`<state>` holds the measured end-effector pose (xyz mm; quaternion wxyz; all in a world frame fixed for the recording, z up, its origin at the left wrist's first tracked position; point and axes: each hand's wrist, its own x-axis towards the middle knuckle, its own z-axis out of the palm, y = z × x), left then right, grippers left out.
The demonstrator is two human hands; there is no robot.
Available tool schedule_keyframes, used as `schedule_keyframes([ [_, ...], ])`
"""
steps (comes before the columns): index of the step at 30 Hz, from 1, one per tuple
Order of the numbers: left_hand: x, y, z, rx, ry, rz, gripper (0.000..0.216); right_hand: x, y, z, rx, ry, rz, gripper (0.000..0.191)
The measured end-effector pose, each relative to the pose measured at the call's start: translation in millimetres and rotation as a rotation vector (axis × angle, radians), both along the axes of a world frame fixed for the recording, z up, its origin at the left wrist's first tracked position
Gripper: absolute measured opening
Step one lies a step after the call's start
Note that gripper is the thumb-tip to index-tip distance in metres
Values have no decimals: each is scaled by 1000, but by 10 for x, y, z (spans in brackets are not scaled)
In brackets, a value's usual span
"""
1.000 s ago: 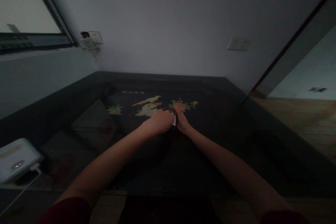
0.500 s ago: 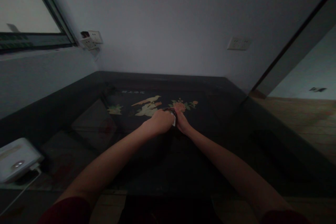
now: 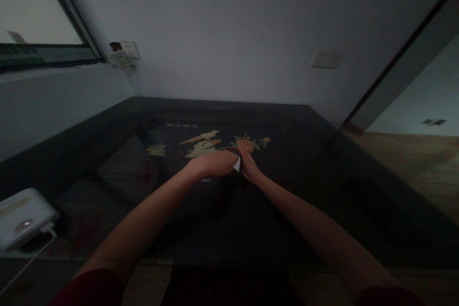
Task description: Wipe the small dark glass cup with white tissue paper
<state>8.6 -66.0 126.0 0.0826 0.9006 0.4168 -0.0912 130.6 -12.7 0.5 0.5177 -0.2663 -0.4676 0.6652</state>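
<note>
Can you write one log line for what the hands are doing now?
left hand: closed on small white-edged item | right hand: touching same item | surface: dark table with bird picture

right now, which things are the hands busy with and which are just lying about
In use: left hand, right hand, white scrap between them, over the painted table.
Lying about: white box, cable, wall sockets.
</note>
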Motion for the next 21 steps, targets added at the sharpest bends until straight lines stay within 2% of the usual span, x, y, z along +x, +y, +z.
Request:
schedule_keyframes([
  [4, 43, -23, -92, 125, 45, 70, 29, -4, -2, 3, -33, 15, -18, 42],
  [8, 100, -62, -146, 289, 90, 64, 29, -2, 22, -12, -121, 71, -63, 46],
  [12, 121, -75, -173, 365, 86, 39, 26, -1, 44, -8, -191, 108, -84, 45],
  [15, 122, -82, -173, 362, 67, 20, 28, -4, 47, 0, -210, 123, -88, 46],
  [21, 146, -68, -155, 228, -5, 78, 29, 28, 20, 32, -188, 109, -94, 48],
])
